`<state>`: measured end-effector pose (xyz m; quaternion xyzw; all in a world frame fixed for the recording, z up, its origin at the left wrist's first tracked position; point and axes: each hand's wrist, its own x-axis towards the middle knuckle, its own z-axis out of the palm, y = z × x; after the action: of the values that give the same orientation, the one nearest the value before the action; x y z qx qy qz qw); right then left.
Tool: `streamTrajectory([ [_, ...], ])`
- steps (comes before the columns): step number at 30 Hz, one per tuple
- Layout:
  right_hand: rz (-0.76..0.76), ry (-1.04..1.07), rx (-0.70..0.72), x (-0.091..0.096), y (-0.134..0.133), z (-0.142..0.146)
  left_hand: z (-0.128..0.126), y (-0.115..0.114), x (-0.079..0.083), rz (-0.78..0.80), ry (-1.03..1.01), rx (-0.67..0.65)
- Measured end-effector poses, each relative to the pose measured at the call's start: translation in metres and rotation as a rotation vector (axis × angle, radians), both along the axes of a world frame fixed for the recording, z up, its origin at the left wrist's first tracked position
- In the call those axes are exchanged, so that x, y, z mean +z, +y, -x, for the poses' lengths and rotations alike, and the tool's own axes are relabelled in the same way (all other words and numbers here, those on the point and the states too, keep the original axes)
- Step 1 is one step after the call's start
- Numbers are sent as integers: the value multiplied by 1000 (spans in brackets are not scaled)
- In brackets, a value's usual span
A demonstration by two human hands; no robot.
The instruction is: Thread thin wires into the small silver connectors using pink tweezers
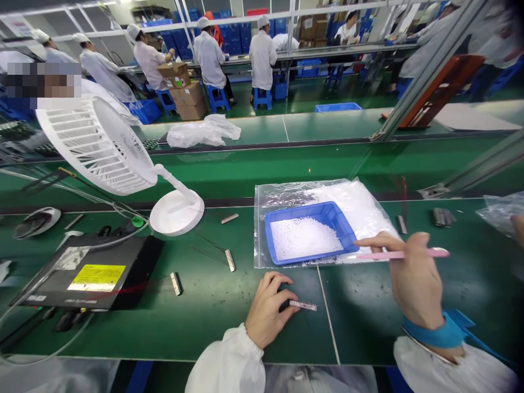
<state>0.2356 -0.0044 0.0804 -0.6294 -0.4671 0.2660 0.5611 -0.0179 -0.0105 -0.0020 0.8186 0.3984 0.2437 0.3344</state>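
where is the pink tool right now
In the head view, the pink tool is right of centre, held in the right hand, its left end close to the near right corner of the blue tray.

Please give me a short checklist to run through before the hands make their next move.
1. Strip held by the left hand: ok, pinched at one end.
2. Pink stick held by the right hand: ok.
3. Beads in the tray: ok, a white heap.
4. Stick's tip clear of the tray: cannot tell; it is close to the near right corner.
5. Wristband on the right wrist: ok.
6. Fan off: cannot tell.
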Motion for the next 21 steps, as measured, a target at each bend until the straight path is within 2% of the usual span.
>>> streamTrajectory([
  [3, 168, 86, 127, -5, 11, 5, 4, 2, 1, -17, -28, 42],
  [7, 216, 121, 285, -3, 26, 20, 6, 2, 2, -30, -20, 51],
  [10, 179, 7, 333, -3, 38, 30, 5, -1, -1, -50, -16, 97],
  [13, 103, -208, 396, -9, 48, 40, 4, -4, -4, -73, -29, 140],
  [16, 129, -365, 466, -17, 56, 51, 4, -6, -6, -79, -34, 137],
  [21, 167, -483, 492, -28, 63, 63, 5, -7, -6, -67, -35, 143],
])
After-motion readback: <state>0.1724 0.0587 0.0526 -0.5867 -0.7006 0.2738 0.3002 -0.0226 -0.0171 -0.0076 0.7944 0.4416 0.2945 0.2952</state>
